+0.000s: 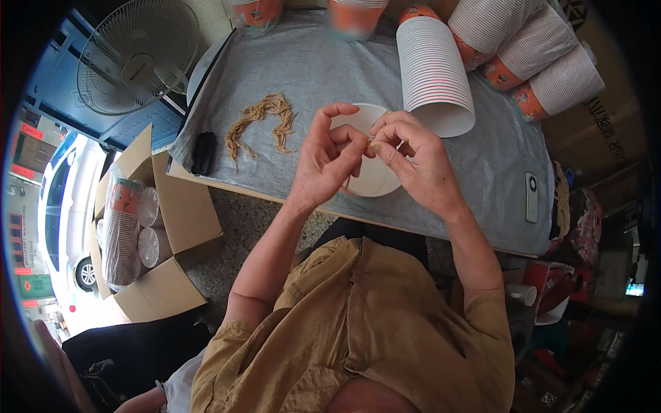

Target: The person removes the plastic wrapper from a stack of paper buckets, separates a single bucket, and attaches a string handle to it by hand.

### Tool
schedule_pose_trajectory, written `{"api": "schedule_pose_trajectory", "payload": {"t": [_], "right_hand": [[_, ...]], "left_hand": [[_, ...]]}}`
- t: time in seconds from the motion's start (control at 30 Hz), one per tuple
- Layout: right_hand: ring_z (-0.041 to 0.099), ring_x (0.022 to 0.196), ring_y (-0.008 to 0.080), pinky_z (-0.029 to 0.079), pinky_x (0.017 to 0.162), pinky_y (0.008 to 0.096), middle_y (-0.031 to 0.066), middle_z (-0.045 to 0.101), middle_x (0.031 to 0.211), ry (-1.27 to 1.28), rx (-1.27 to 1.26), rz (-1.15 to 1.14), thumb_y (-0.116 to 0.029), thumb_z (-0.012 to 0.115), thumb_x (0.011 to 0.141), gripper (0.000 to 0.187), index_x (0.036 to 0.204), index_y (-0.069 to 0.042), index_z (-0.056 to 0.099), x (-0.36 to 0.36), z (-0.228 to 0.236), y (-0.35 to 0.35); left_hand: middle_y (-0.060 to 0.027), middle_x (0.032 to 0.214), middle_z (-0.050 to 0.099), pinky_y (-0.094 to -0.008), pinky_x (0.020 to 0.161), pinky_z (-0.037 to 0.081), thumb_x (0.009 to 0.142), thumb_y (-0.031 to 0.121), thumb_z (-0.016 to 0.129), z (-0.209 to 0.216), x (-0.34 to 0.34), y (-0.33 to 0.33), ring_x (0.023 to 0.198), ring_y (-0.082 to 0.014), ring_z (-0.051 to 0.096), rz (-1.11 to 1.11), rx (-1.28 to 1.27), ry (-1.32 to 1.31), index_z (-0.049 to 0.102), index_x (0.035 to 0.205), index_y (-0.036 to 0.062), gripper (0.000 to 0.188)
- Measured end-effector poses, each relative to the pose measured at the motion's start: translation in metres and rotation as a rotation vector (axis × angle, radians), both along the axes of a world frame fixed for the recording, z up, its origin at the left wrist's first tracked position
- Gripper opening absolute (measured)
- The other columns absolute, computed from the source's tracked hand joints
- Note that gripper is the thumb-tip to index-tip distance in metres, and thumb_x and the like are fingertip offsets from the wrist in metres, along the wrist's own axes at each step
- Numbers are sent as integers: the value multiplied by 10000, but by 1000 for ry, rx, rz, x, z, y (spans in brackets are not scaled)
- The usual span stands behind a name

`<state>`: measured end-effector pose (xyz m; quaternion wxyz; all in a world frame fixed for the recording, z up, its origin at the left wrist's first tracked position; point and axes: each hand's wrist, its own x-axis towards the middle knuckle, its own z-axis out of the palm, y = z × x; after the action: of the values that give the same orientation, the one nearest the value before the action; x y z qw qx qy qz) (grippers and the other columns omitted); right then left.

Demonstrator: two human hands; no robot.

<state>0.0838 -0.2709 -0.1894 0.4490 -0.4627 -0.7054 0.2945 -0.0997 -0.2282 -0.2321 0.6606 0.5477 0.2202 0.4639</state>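
Small tan scrap (373, 147), too small to make out clearly, was at the center of the frame between the fingertips of 2 hands, above a round white tub (375, 180) on the gray-covered surface (489, 172). The left hand (323, 162) came in from the lower left, its forearm slanting up toward the middle and its palm turned to the right of the frame. Its thumb and nearest fingers were pinched together on the scrap, while 1 finger rose and bent above the others. The right hand (423, 162) came in from the lower right, its forearm angled up and to the left, the back of the hand facing up. Its thumb and foremost finger gripped the scrap too, with the remaining fingers curled behind. Both elbows were bent, and the wrists were held near the edge of the surface.

A bundle of tan strands (265, 124) lay left of the hands, with a black object (203, 153) farther left. At the upper right of center, a stack of white cups (437, 76) lay on its side, its open mouth toward the hands.
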Motion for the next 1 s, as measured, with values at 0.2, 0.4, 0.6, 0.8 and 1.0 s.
{"api": "schedule_pose_trajectory", "payload": {"t": [0.2,0.4,0.6,0.8,1.0], "right_hand": [[596,850,88,497,690,238,56,628,1095,96,35,-86,13,606,956,85,1033,26,638,4,-3,-3],[520,582,85,421,518,242,23,599,731,-76,538,78,-121,545,1001,221,1042,16,714,-18,59,-67],[530,595,100,425,522,247,46,612,766,112,544,15,-107,538,993,222,1136,18,653,-18,60,-63],[541,611,117,431,528,252,75,628,809,257,612,-91,-89,529,983,293,1250,21,579,-21,53,-58],[553,627,135,437,534,258,103,644,852,465,698,-141,-72,521,973,402,1363,23,506,-25,45,-58]], "left_hand": [[-35,887,637,-202,614,463,1030,109,614,-1,1,23,728,-51,572,-63,11,8,399,1381,45,417],[-45,893,641,-205,608,452,1029,111,616,-1,-6,13,721,-53,568,3,21,-6,425,1370,45,397],[-49,899,655,-205,602,454,1025,89,609,-2,0,9,700,-52,561,18,31,11,459,1353,49,363],[-41,898,682,-182,547,415,1029,99,602,-6,1,8,659,-39,562,62,36,38,486,1347,59,341],[-38,900,702,-182,511,380,1029,119,612,-6,1,2,606,-39,553,95,14,71,504,1325,57,321]]}}
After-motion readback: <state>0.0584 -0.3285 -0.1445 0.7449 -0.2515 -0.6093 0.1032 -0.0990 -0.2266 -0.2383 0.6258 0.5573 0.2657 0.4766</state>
